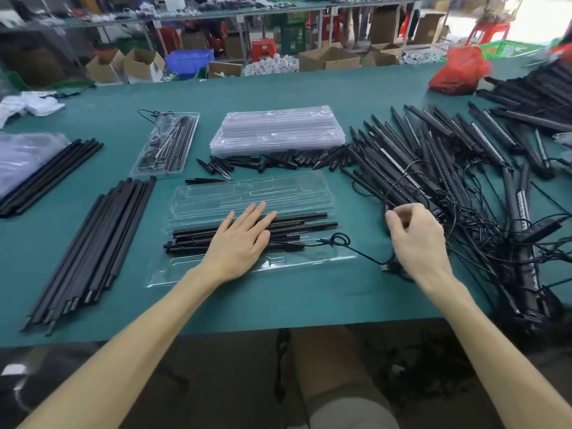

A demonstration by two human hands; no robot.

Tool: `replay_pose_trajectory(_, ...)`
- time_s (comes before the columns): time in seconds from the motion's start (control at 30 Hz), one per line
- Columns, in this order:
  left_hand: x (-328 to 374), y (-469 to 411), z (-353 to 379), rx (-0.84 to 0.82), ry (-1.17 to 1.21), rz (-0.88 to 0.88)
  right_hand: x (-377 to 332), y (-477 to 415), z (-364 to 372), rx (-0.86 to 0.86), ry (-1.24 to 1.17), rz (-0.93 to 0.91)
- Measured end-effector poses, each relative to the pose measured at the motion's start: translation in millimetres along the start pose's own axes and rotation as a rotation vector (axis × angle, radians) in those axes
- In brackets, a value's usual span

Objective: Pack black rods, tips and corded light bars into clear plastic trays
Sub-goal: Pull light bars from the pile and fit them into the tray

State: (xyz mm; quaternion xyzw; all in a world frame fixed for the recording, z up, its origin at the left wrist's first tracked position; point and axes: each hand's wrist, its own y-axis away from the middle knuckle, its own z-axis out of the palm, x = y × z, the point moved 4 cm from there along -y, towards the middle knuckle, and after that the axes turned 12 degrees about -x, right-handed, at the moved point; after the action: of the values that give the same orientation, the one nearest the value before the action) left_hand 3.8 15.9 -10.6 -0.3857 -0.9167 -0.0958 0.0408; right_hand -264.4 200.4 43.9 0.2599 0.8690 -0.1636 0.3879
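Left arm: reaches forward from the lower left, forearm bare, wrist straight.
Left hand (240, 239): lies palm down with fingers straight and slightly spread, pressing flat on the black pieces in the near tray (216, 193); it grips nothing.
Right arm: comes in from the lower right, wrist bent slightly inward.
Right hand (414, 235): fingers curled, thumb and forefinger pinching a thin black cord (384, 198) at the near edge of the light bar pile (433, 156).
Rods in tray (309, 221): several lie lengthwise in the middle channels, partly under the left fingers, their ends sticking out to the right.
Bundled lead (340, 239): rests on the tray's right end, then trails over the green table (278, 88) towards the right wrist, where a plug (387, 267) lies; whether it joins the pinched cord cannot be told.
Tips (278, 161): scattered in a row just beyond the near tray.
Empty tray stack (275, 128): behind the tips.
Packed tray (167, 144): left of that stack.
Loose rods (102, 243): laid side by side, left of the left hand, apart from it.
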Motion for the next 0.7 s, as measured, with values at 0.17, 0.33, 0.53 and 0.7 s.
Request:
replay_pose_trajectory(0.17, 0, 1, -1, 0.004, -0.002, -0.001, -3, -7, 18, -0.157, 0.532, 0.128)
replay_pose_trajectory(0.33, 1, 1, -1, -0.003, -0.005, 0.002, -9, -17, 28, -0.176, 0.666, 0.171)
replay_pose_trajectory(0.53, 1, -2, 3, 0.002, -0.026, -0.003, -3, -27, 27, -0.246, 0.477, 0.244)
replay_pose_trajectory(0.7, 0, -2, 4, 0.004, -0.028, 0.001, -4, -30, 28, -0.216, 0.360, 0.231)
